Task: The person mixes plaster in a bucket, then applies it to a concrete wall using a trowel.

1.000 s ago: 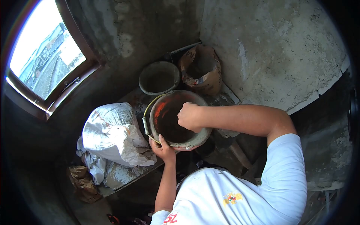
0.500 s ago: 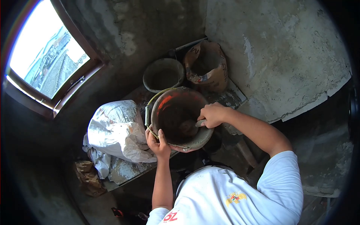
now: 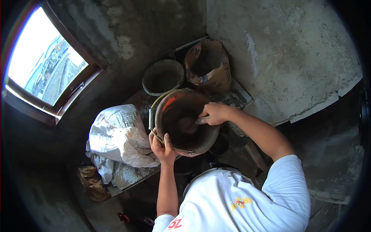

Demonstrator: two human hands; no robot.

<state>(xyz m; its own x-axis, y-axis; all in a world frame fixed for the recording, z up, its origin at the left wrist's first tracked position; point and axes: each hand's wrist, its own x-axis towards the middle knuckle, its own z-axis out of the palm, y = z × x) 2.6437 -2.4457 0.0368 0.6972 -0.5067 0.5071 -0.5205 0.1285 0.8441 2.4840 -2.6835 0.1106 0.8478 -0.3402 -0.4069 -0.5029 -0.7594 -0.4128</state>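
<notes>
A dark bucket (image 3: 210,143) with traces of orange on its inner wall is tilted towards me, its wire handle hanging over the left side. My left hand (image 3: 164,150) grips its near left rim beside the wire handle, thumb up along the edge. My right hand (image 3: 214,114) is closed round the grey handle of what looks like a trowel (image 3: 201,120), over the right side of the bucket's mouth. The tool's head is down inside and smeared by motion. Grey-brown material in the bottom is dark and hard to make out.
Behind the bucket stand a dark round tub (image 3: 163,77) and an opened paper sack (image 3: 210,65). A white plastic sack (image 3: 116,129) sits to the left on a board, above crumpled brown paper (image 3: 92,185). A window (image 3: 50,58) and bare concrete walls close in the corner.
My right hand has moved slightly left and up with the trowel, deeper over the bucket's mouth. My left hand keeps its grip on the rim. The whole view has shifted a little.
</notes>
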